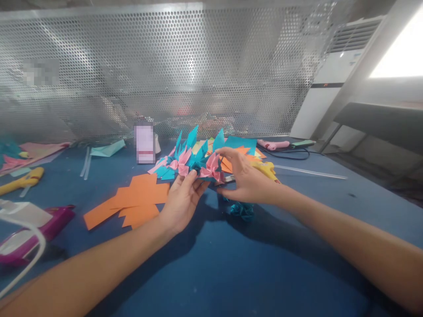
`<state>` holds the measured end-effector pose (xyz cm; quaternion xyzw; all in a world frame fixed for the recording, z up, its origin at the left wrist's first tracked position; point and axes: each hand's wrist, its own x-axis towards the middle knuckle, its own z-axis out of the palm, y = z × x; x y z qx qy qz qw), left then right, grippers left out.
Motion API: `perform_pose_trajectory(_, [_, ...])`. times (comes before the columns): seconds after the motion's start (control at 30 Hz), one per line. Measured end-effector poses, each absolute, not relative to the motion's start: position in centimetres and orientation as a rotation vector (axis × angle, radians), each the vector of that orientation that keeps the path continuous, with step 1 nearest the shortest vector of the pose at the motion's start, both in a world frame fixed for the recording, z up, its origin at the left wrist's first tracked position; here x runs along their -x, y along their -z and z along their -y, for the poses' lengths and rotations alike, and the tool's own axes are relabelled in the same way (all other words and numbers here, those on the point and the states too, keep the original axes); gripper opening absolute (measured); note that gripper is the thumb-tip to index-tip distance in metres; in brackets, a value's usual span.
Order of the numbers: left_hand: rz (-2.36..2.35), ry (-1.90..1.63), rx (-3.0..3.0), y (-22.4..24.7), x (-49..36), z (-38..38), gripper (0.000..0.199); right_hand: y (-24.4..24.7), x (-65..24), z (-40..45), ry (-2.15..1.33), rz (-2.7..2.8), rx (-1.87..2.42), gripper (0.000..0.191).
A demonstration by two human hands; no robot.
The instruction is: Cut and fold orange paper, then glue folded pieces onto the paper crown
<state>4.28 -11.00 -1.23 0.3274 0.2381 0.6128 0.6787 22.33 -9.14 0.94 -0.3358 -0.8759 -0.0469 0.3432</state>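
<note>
A folded-paper piece with blue points and pink flowers (211, 166) is held above the blue table, near the middle of the view. My left hand (182, 200) grips it from below on the left, thumb in front. My right hand (246, 178) is at its right side, thumb and fingers spread apart in a C shape; whether the fingertips touch the paper is unclear. Below my right hand, a dark teal folded-paper cluster (242, 210) rests on the table. Orange paper pieces (137, 193) lie left of my left hand.
Yellow glue guns lie at the right (266, 169) and far left (31, 177). A pink tool (273, 144) with a black cord, clear glue sticks (310, 171), a magenta object (49, 229) and a white cable (41, 242) surround the work. Behind stands a perforated metal panel (191, 66).
</note>
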Motion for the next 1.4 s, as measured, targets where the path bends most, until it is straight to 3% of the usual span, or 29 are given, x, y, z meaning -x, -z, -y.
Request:
perform_pose_trajectory(0.1, [-0.517, -1.373, -0.744, 1.0, -4.4, 11.0, 0.011, -0.1, -22.2, 8.7, 0.218, 2.184, 0.89, 0.071])
perform_pose_trajectory(0.63, [-0.485, -1.281, -0.612, 1.3, -4.1, 10.1, 0.012, -1.1, -21.8, 9.6, 0.57, 2.253, 1.016, 0.034])
perform_pose_trajectory(1.4, [-0.55, -1.279, -0.58, 1.7, -4.0, 9.2, 0.014, -0.6, -21.7, 9.4, 0.625, 2.274, 0.982, 0.035])
